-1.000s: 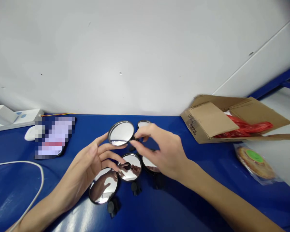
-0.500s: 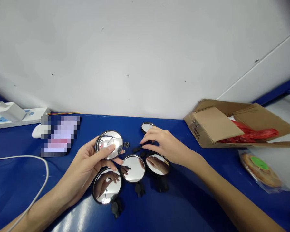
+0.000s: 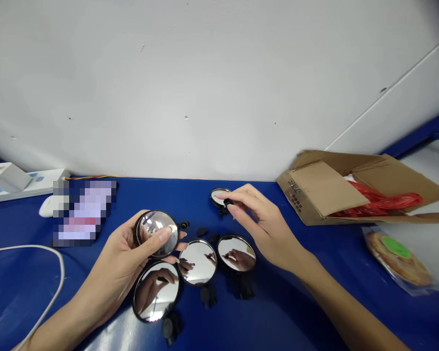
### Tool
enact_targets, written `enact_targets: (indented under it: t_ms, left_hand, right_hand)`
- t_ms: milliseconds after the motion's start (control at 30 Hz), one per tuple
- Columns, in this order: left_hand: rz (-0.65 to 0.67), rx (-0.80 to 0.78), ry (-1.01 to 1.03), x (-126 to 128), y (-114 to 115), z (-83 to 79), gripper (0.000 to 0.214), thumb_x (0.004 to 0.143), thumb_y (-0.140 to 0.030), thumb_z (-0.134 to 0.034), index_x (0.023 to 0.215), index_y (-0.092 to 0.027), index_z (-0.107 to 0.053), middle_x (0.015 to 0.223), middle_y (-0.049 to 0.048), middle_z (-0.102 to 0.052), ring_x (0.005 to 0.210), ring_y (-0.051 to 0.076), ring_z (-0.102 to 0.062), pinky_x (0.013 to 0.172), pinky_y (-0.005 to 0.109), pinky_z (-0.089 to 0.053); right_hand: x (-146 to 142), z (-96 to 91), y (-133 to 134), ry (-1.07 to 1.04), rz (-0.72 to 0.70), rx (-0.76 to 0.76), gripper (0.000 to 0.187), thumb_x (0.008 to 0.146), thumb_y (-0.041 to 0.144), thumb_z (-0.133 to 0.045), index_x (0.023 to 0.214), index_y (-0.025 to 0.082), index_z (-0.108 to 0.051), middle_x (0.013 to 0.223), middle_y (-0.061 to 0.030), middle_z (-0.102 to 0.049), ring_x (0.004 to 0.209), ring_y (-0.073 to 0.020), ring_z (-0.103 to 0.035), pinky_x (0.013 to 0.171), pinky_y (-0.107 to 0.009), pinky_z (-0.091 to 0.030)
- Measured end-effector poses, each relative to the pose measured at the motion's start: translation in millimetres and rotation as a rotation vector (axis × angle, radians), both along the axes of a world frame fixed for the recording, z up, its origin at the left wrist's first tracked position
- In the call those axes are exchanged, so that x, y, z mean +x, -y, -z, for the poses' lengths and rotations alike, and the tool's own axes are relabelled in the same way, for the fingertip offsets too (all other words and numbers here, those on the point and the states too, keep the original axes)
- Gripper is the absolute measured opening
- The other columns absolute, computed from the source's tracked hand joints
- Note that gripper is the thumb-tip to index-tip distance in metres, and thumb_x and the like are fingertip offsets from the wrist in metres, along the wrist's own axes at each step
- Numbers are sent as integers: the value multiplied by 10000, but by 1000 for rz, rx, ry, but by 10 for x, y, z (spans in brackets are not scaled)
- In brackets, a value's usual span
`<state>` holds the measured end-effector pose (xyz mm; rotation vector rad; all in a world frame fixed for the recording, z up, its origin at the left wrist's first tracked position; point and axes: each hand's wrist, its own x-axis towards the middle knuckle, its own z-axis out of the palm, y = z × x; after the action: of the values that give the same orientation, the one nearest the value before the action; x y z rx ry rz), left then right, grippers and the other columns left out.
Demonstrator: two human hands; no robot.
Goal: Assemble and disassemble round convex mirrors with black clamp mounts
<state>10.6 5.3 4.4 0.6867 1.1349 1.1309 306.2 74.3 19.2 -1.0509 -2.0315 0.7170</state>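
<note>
**A:** Okay, what do I have on the head camera?

**B:** I'm seeing a blue workbench (image 3: 18,297) against a white wall (image 3: 205,87). An open cardboard box (image 3: 325,187) at the right holds a red plastic bag (image 3: 382,201), and a power strip (image 3: 25,186) sits at the left.

**A:** Where are the mirrors?

**B:** Three round convex mirrors (image 3: 197,262) lie face up, close together, just beside one another, with black mounts (image 3: 208,296) at their near edges. A far mirror (image 3: 218,197) sits beyond them.

**A:** What just changed?

**B:** The right hand (image 3: 265,224) has moved off the cluster and over to the far mirror. Its thumb and forefinger are nearly closed, apparently pinching that mirror's black stem (image 3: 227,203).

**A:** And the left?

**B:** The left hand (image 3: 119,261) is curled firmly round a held mirror (image 3: 156,234), lifted clear of the bench, with the thumb across its face. Small black parts (image 3: 202,232) lie on the bench between the hands.
</note>
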Motion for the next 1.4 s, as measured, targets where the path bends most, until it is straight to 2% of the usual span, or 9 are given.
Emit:
enact_targets:
  t_ms: [100,233,500,700,867,1033,1200,1333,1400]
  left_hand:
    - [8,73,-162,21,58,-24,510,830,-537,-1071,1237,-278,-903,952,69,-922,809,264,-891,720,293,-748]
    - [13,197,-459,72,158,-99,302,842,-544,-1034,986,-283,-990,961,72,-944,794,265,-882,727,256,-718]
    - [80,367,-598,7,267,-38,173,894,-512,-1013,1039,-419,-1006,967,27,-961,780,285,-903,649,266,-720]
    - [104,487,-598,-10,292,12,139,956,-424,-986,1089,-465,-997,1056,9,-972,918,327,-943,831,342,-772]
    - [82,461,-518,70,308,-2,108,956,-446,-988,1060,-428,-1006,1014,40,-971,866,332,-943,748,323,-757]
    - [101,481,-488,92,329,-23,132,951,-418,-999,1066,-483,-996,988,12,-969,789,306,-927,650,312,-720]
    - [100,460,-521,131,342,-54,92,949,-459,-990,1040,-470,-1002,913,6,-959,522,212,-776,495,290,-579]
    - [49,308,-510,181,317,-99,204,860,-540,-1028,946,-357,-1002,780,41,-918,569,235,-789,544,273,-618]
    - [42,202,-421,181,292,-96,265,827,-508,-1052,1007,-334,-969,743,38,-896,625,247,-827,597,253,-660]
  right_hand:
    - [-83,26,133,-216,-6,-159,131,1133,365,-780,1233,330,-858,1097,-34,-774,964,-206,-716,863,-362,-613]
    - [-207,35,297,-448,-75,-336,154,977,296,-970,1091,287,-866,1100,-34,-866,937,-205,-804,859,-363,-683]
    - [-366,12,454,-585,-147,-366,186,891,136,-1012,969,245,-883,1042,-49,-921,989,-238,-896,902,-356,-743]
    - [-365,4,483,-569,-131,-264,265,858,65,-1023,994,266,-918,1025,-33,-930,929,-208,-910,866,-292,-761]
    - [-359,4,516,-564,-132,-210,279,851,63,-1032,993,273,-917,1007,-29,-931,900,-204,-907,867,-292,-766]
    - [-394,47,556,-598,-133,-259,254,845,91,-1043,972,269,-914,994,-45,-926,898,-240,-914,841,-334,-787]
    - [-426,80,556,-614,-148,-274,229,882,93,-1015,975,267,-898,997,-34,-924,926,-228,-913,842,-302,-772]
    - [-399,60,514,-447,-152,-129,193,961,142,-965,1089,265,-888,1045,-37,-916,954,-223,-895,847,-315,-749]
    - [-377,54,495,-323,-176,-4,203,993,161,-942,1160,253,-874,1062,-41,-903,941,-203,-876,841,-298,-731]
